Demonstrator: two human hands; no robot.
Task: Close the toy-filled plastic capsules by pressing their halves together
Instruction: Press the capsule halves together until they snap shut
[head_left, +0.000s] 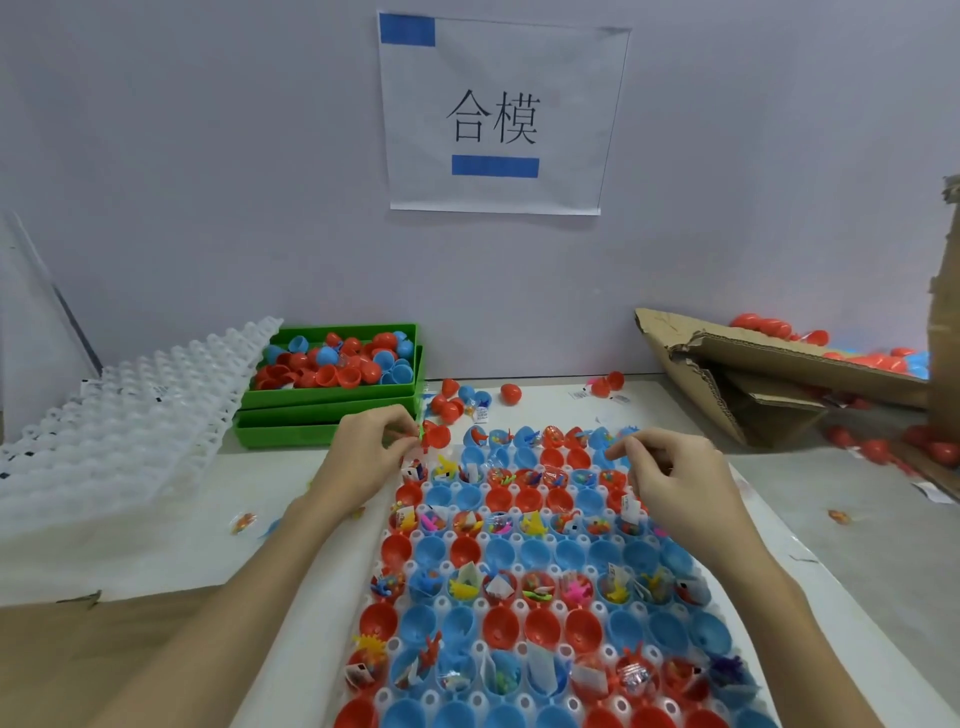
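Head view is taken from above the worktop (156, 551), looking forward and down. At the far left, a stack of white empty trays (119, 415) is seen lying tilted against the wall. Just to the right of it, two green bins (332, 410) are stacked, and the upper one is filled with loose red and blue capsule halves (332, 364).

The left hand (363, 457) is held at the far left corner of the capsule tray (519, 540). Its grip is closed in a pinch: a small green toy (418, 439) is held between thumb and fingertips, right at the rim of a red capsule half (436, 435). Whether the half itself is touched cannot be told.

The capsule tray is laid in the middle of the worktop, and it is filled with rows of open red and blue halves; rows with small toys and paper slips inside alternate with rows of empty halves. Behind the tray, a few loose capsules (467, 400) are scattered.

The right hand (675, 478) is held over the far right part of the tray, with its fingers curled and the fingertips brought together. If anything is pinched there, it cannot be told.

At the far right, a torn cardboard box (769, 374) with more capsules is seen.
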